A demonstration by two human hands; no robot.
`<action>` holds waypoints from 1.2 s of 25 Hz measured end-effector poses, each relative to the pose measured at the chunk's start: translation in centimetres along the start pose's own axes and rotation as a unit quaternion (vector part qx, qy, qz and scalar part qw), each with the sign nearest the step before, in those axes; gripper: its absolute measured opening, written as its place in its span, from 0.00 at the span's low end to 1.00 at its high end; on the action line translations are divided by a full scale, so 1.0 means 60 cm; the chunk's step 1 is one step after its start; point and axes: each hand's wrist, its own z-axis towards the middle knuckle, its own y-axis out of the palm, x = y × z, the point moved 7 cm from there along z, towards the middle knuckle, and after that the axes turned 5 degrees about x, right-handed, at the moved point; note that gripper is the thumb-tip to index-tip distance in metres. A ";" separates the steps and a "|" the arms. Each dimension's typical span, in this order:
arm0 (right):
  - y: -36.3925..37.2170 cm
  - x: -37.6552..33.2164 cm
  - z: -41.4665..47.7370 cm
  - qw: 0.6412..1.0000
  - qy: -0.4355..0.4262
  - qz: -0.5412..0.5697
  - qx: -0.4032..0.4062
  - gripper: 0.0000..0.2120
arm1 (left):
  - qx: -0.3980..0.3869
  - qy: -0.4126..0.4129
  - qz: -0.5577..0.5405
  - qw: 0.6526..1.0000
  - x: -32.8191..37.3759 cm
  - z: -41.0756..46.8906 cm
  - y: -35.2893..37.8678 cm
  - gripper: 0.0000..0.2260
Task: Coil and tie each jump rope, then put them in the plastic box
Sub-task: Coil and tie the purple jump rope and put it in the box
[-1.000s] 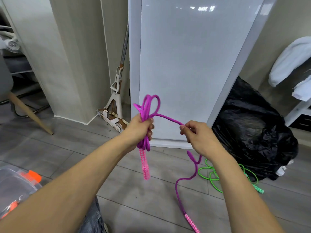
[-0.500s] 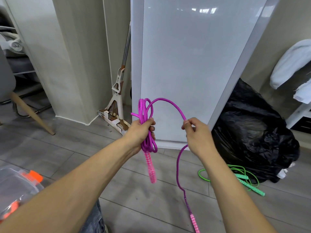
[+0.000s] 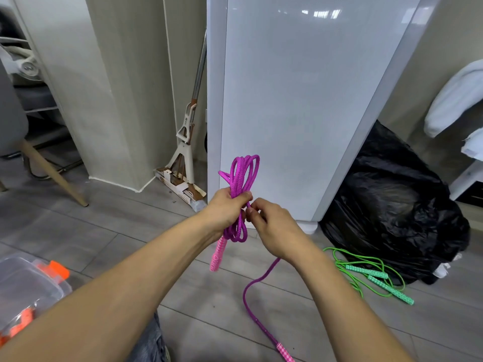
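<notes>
A tall glossy white panel (image 3: 300, 100) closed off the space straight ahead of you, its bottom edge meeting the grey plank floor (image 3: 104, 231) just beyond your hands. To its left a pale column (image 3: 104, 87) came down to a corner on the floor, and a squeeze mop (image 3: 187, 145) leaned in the gap between column and panel. A stuffed black bag (image 3: 392, 205) sat against the panel's right edge and took up that side. The open room lay on the bare floor left of and below your arms, bounded at far left by a slanted wooden chair leg (image 3: 52, 173).

The clear plastic box (image 3: 28, 280), with orange latches, sat at the lower left corner, partly cut off by the frame edge and well apart from both ropes. The green jump rope (image 3: 366, 273) lay loose on the floor just in front of the bag, its two handles side by side.

You held the purple jump rope (image 3: 241, 178) up in front of the panel, well clear of the floor. Your left hand (image 3: 224, 212) was clenched round the middle of the coil, loops standing above the fist and one pink handle (image 3: 218, 253) hanging below. Your right hand (image 3: 271, 226), touching or nearly touching the left, pinched the free strand right beside the coil. That strand trailed from under your right wrist to the floor, ending in the second handle (image 3: 285, 352) at the bottom edge.
</notes>
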 end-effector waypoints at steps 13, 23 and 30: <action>0.017 0.021 -0.021 0.978 0.048 0.063 -0.192 0.15 | 0.122 0.012 -0.179 0.976 0.010 0.050 -0.076 0.03; -0.073 0.046 0.002 0.999 0.002 -0.033 0.028 0.07 | -0.077 0.097 0.201 0.972 0.020 0.021 -0.037 0.04; -0.068 0.023 0.001 0.994 -0.014 -0.033 0.102 0.07 | -0.190 0.095 0.163 0.963 0.016 -0.034 0.030 0.07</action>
